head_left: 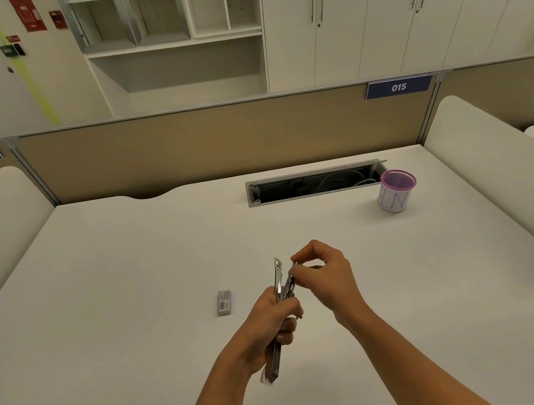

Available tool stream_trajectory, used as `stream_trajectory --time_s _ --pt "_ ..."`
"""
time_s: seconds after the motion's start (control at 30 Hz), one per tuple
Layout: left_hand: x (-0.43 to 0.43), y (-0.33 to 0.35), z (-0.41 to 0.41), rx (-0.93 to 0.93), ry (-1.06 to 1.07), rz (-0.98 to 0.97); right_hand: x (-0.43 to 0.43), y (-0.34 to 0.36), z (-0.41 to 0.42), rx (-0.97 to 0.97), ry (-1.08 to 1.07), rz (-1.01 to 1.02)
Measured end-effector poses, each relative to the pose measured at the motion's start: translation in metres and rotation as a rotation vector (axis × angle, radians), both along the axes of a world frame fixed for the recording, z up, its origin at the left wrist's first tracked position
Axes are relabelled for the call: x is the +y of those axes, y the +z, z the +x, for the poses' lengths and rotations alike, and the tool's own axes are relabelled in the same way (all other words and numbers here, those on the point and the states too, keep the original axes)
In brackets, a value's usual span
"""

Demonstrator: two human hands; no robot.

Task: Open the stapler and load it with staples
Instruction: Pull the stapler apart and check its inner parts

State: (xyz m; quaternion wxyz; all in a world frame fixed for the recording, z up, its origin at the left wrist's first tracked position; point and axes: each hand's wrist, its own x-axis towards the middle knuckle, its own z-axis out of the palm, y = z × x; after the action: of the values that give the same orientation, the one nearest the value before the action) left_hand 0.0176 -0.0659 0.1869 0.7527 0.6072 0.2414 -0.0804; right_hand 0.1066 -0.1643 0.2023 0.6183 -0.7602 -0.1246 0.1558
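You have the slim silver metal stapler swung open above the white table: your left hand grips its body, your right hand pinches its upper arm. The small grey staple box lies untouched nearby; judging by that, loading remains.

Hands I count: two, left hand and right hand
Staplers: one stapler, hinged open
Staple boxes: one staple box, at 9 o'clock of my hands
Mesh cups: one mesh cup, at 1 o'clock
Cable hatches: one cable hatch
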Motion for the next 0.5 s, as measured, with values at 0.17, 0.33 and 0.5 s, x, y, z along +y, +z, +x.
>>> stream_trajectory --time_s 0.17,0.33,0.5 --pt "-0.0012 0.0032 -0.0002 0.012 0.04 -0.057 -0.0006 -0.0038 0.0005 0.046 -0.005 0.059" --pt "0.0025 0.0052 -0.0015 -0.021 0.088 -0.161 -0.0019 -0.0036 0.0003 0.183 0.027 0.221" --pt "0.0024 0.0088 -0.0033 -0.06 0.115 -0.253 -0.0018 -0.0027 0.0006 0.237 0.046 0.28"
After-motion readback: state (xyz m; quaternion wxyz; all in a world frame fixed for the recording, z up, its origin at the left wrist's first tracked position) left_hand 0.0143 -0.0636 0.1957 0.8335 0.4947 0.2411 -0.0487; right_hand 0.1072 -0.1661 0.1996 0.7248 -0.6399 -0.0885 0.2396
